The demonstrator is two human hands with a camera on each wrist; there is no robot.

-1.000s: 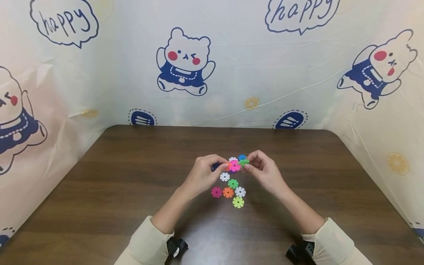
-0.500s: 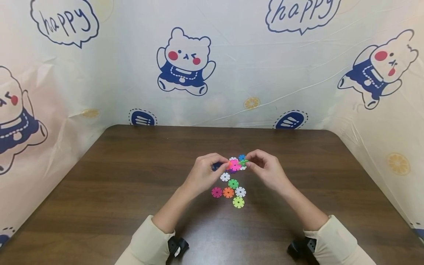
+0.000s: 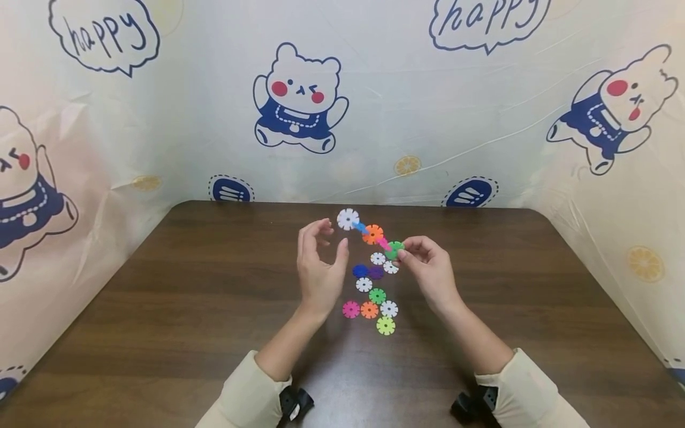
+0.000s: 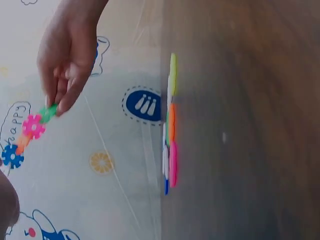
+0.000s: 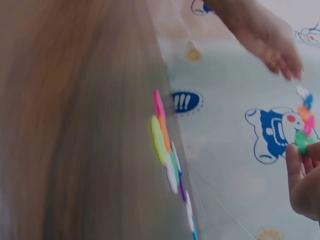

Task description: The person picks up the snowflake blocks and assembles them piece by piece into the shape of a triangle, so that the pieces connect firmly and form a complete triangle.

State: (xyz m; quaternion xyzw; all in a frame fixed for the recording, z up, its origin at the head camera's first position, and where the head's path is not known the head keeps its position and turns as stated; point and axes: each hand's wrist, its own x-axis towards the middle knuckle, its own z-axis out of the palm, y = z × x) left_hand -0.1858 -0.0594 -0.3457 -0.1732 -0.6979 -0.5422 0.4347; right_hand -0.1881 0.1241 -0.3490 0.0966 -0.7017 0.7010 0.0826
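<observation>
My right hand pinches the green snowflake disc at one end of a chain of notched plastic discs. From there the chain runs up and left through a pink disc, an orange disc and a blue disc to a white disc. Neighbouring discs are slotted together at angles, and the chain hangs above the table. My left hand is beside the white end, thumb and fingers spread apart, holding nothing. In the right wrist view, a small gap separates the left fingertips from the chain.
Several loose discs lie flat on the brown table below the hands, among them a dark blue disc, a magenta disc and a yellow-green disc. A patterned curtain hangs around the table's back and sides.
My left hand has let go of the chain and drawn back to the left, fingers spreading. The chain has swung out straighter, up and left, still held by the right hand.
</observation>
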